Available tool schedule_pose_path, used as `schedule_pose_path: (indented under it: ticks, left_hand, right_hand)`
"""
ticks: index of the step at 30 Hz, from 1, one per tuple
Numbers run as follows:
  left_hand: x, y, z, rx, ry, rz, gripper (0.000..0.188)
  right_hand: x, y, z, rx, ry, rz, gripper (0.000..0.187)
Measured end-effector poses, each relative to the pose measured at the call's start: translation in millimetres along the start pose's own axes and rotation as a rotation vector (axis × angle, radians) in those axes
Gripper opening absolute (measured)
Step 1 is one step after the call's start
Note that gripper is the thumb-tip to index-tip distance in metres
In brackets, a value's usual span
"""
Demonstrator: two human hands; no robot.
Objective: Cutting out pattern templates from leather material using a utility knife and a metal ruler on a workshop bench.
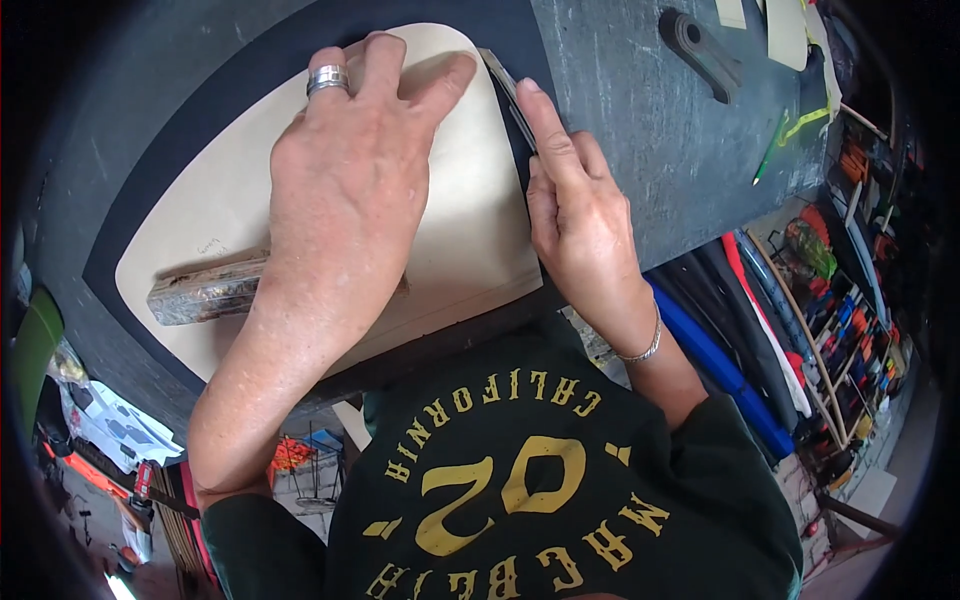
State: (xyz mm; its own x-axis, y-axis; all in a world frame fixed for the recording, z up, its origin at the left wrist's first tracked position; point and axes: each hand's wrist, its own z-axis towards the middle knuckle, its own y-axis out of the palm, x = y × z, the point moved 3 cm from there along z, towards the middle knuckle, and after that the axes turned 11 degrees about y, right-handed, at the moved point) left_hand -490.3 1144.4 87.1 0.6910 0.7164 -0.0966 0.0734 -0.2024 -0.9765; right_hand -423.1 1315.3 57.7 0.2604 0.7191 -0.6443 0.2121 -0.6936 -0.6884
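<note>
A cream pattern piece (470, 220) with a curved outline lies on black sheet material (125, 215) on the dark worktable. My left hand (355, 160) presses on the pattern with its fingers spread, a ring on one of them. A worn, heavy-looking bar (205, 290) rests on the pattern, partly hidden under my left forearm. Along the pattern's right edge, my right hand (580, 190) grips a slim, metallic knife-like tool (503, 82), index finger stretched along it. The tool's tip is near the pattern's upper right corner; its exact kind is unclear.
A dark metal tool with a round hole (700, 55) lies at the table's far right, near a green pencil (770, 150) and a yellow tape (806, 122). Rolls of material, one blue (720, 370), stand below the table's right edge. Coloured scraps crowd the right side.
</note>
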Motion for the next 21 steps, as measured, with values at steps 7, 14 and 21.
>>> schedule_pose_path:
  ticks: [7,14,21]
  left_hand:
    - [7,0,8,-0.040,0.021,0.010,0.054]
    - [8,0,16,-0.015,0.049,0.043,0.051]
    - [11,-6,19,0.017,0.059,-0.037,0.044]
  right_hand:
    - [0,0,-11,0.021,0.084,0.102,0.068]
    - [6,3,-20,0.050,0.095,0.125,0.088]
    - [14,0,-27,-0.001,0.169,0.188,0.080]
